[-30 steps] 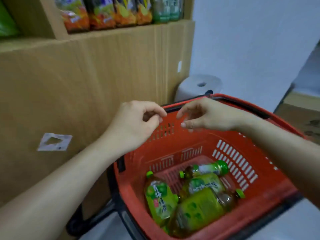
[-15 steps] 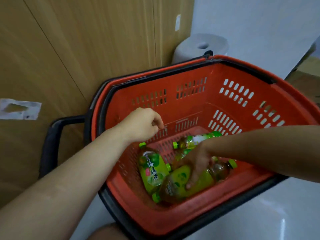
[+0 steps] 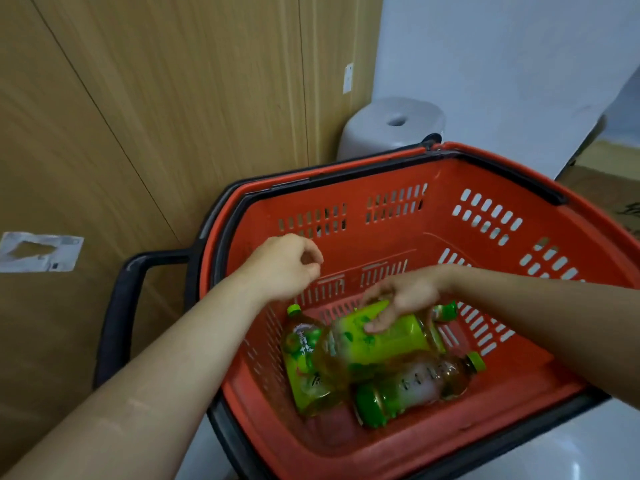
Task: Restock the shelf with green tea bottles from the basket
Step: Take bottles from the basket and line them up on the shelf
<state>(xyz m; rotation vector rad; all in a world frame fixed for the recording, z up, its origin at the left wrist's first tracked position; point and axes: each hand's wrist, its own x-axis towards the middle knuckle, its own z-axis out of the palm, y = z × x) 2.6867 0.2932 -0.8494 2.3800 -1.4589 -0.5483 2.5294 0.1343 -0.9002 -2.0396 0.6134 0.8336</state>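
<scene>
Fingers (image 3: 375, 325) of the right hand (image 3: 403, 296) are clasping one green tea bottle (image 3: 377, 337) inside the red basket (image 3: 381, 233), three others (image 3: 408, 386) lying below, left hand (image 3: 282, 268) loosely curled, holding nothing.

A red basket (image 3: 450, 168) with a black rim sits beside a wooden panel (image 3: 138, 116). Inside it, the right hand (image 3: 403, 296) grips a green-labelled tea bottle (image 3: 381, 337) lying on its side, fingers curled over the label. The left hand (image 3: 284, 268) hovers loosely curled above the basket's near-left wall, holding nothing. Under the gripped bottle, more bottles lie on the basket floor: one (image 3: 301, 355) towards the left wall, cap pointing to the far side, another (image 3: 415, 386) nearer the front wall, blurred. A black handle (image 3: 121, 306) juts from the basket's left. A grey stool (image 3: 391, 126) stands behind the basket.
</scene>
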